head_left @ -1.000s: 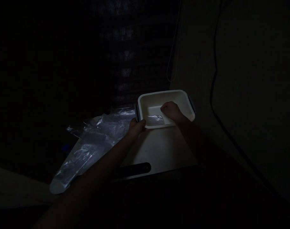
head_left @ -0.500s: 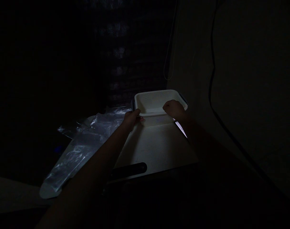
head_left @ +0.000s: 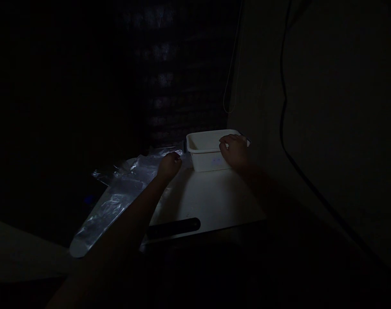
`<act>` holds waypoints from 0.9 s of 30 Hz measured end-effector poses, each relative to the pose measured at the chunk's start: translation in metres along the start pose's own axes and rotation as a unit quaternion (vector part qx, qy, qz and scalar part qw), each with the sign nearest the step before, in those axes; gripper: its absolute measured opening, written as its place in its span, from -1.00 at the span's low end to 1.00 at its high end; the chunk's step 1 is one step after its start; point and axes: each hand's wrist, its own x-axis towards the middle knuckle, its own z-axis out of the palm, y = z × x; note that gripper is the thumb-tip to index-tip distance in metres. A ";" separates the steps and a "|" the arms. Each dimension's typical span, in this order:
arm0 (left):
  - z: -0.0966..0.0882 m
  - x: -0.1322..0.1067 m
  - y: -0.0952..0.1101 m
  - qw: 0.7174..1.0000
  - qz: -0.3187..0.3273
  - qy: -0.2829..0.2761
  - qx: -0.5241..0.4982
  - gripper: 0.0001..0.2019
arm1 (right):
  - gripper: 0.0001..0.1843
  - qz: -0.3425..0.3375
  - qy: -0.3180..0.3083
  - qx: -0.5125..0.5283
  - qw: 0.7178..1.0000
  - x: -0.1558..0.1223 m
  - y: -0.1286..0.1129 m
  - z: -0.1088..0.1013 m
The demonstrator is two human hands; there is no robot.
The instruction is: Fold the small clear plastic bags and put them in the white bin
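A white plastic container (head_left: 203,161) with dark side handles stands upright at the far end of a pale board (head_left: 208,197). My right hand (head_left: 235,151) lies over its right front rim, fingers bent toward the right side, and grips it. Just left of the container is my left hand (head_left: 169,166), apart from it, with curled fingers. Darkness hides what those fingers may hold. Clear plastic film (head_left: 118,193) lies crumpled beside and under my left forearm.
A dark slot-shaped handle hole (head_left: 176,227) marks the board's near edge. A looped cord (head_left: 229,109) hangs behind the container, and a dark cable (head_left: 283,116) runs down the right wall. The surroundings are very dim.
My left hand has let go of the container's left front corner and moved left. My right hand has gone from a fist over the container to its right rim.
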 end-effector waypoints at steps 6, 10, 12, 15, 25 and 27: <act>0.000 -0.040 -0.015 0.928 0.165 -0.136 0.305 -0.73 | -0.73 -0.210 -0.117 -0.033 0.970 -0.038 -0.036 0.012; 0.008 -0.045 -0.017 0.920 0.153 -0.142 0.332 -0.76 | -0.76 -0.277 -0.215 -0.057 0.935 -0.064 -0.032 0.028; 0.011 -0.043 -0.019 0.921 0.142 -0.161 0.326 -0.76 | -0.75 -0.270 -0.237 -0.071 0.930 -0.070 -0.024 0.031; 0.013 -0.040 -0.022 0.929 0.116 -0.192 0.294 -0.78 | -0.72 -0.235 -0.244 -0.090 0.937 -0.070 -0.011 0.030; -0.010 -0.039 -0.014 0.943 0.088 -0.074 0.313 -0.70 | -0.68 -0.195 -0.269 -0.119 0.936 -0.068 -0.015 0.023; -0.014 -0.042 -0.015 0.936 0.072 -0.043 0.343 -0.69 | -0.68 -0.193 -0.273 -0.111 0.936 -0.067 -0.021 0.023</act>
